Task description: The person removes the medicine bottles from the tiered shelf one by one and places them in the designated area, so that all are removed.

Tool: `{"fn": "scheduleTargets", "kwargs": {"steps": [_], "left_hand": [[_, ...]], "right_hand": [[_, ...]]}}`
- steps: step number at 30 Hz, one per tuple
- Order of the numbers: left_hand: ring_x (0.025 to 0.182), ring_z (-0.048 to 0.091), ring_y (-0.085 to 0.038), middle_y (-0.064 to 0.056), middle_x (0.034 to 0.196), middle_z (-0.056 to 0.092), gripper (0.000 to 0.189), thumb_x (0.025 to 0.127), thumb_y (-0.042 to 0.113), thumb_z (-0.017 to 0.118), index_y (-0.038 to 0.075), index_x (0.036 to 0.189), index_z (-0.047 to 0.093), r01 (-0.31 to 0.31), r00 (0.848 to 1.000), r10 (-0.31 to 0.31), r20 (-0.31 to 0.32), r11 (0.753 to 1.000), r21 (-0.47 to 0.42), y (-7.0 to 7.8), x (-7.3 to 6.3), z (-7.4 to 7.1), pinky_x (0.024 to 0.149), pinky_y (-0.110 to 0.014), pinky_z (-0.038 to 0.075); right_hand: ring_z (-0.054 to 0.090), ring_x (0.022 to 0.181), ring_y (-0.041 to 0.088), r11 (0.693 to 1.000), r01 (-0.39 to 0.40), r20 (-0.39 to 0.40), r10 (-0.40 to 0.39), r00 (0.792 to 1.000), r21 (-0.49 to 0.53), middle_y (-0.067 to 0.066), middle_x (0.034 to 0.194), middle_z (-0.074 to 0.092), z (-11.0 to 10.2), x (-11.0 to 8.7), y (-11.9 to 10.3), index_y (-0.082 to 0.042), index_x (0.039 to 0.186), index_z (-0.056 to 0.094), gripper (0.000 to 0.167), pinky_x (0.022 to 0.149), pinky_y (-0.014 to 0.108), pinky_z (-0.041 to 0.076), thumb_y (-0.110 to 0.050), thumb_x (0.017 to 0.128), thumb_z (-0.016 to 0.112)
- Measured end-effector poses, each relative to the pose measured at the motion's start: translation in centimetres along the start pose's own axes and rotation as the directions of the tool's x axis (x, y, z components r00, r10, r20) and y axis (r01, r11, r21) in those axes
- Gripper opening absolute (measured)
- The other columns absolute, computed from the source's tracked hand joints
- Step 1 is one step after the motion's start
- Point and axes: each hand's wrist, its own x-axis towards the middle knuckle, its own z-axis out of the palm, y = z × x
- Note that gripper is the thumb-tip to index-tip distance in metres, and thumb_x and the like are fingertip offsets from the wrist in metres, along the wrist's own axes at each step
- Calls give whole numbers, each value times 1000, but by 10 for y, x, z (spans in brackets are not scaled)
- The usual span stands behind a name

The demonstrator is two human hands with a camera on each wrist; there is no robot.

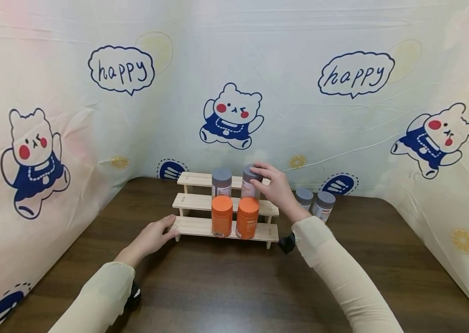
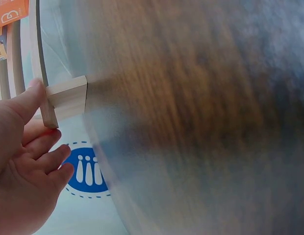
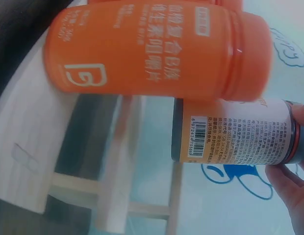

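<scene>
At wooden rack (image 1: 193,202), right hand (image 1: 275,185) pinches grey-lidded bottle (image 1: 248,186) by cap, behind right-hand orange jar (image 1: 247,219); left hand (image 1: 153,236) grips left end of bottom shelf (image 1: 194,225).

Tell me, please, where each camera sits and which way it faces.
Head: on the head, facing forward and down at the wooden shelf; left grip, right grip and sleeves show.
Left wrist: on that wrist, facing the table and shelf's end; the left grip shows.
Right wrist: on that wrist, facing an orange jar and the held gray-lidded jar; part of the right grip shows.
Head and right wrist share that gray-lidded jar.
</scene>
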Motion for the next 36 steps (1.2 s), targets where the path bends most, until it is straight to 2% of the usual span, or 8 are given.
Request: {"fn": "scheduleTargets", "kwargs": {"steps": [6,15,26,28,30,33,36], "left_hand": [[120,40,-43,-30,134,39,54,91,20,59,-11,132,41,-10,1000,10,-5,1000,0,0,0,0,96,-53,33],[120,40,-43,-29,134,40,53,92,18,58,-12,131,41,-16,1000,16,-9,1000,7,2,0,-1,96,-53,33],[121,39,-42,-28,135,39,53,92,19,58,-12,132,41,-7,1000,7,-1,1000,3,3,0,-1,97,-53,33],[121,39,-42,-28,135,39,53,92,19,58,-12,132,41,-6,1000,6,0,1000,3,3,0,-1,97,-53,33],[121,39,-42,-28,135,39,53,92,19,58,-12,132,41,-7,1000,7,-1,1000,5,3,0,-2,97,-53,33],[121,39,-43,-28,135,39,53,92,19,58,-12,132,41,-10,1000,10,-2,1000,5,2,0,-1,96,-53,33],[121,39,-43,-28,135,39,53,92,20,58,-11,132,41,-5,1000,5,2,1000,6,2,0,-1,96,-53,33]], "right_hand": [[50,113,27,999,26,-53,-27,998,-20,13,125,54,-18,0,-5,1,113,65,31,84,38,49,-6,83,69],[48,115,28,1000,-5,-91,4,996,-12,13,128,51,-50,-8,-11,2,116,63,33,88,41,46,-6,85,67],[50,114,30,998,-17,-195,6,981,-57,15,127,52,-97,-24,3,5,115,62,32,88,46,44,-3,84,67],[50,114,30,997,-30,-214,14,977,-69,15,127,52,-106,-27,8,5,115,62,32,89,42,44,-4,84,66],[50,114,33,996,-42,-233,25,972,-72,19,127,51,-114,-31,2,8,115,60,32,90,42,44,0,85,65],[50,114,33,994,-65,-277,38,960,-89,20,126,51,-126,-35,11,9,115,60,32,91,32,44,0,85,64],[50,114,31,990,-97,-318,61,946,-100,18,126,52,-136,-38,28,7,116,60,32,91,29,44,-1,85,64]]}}
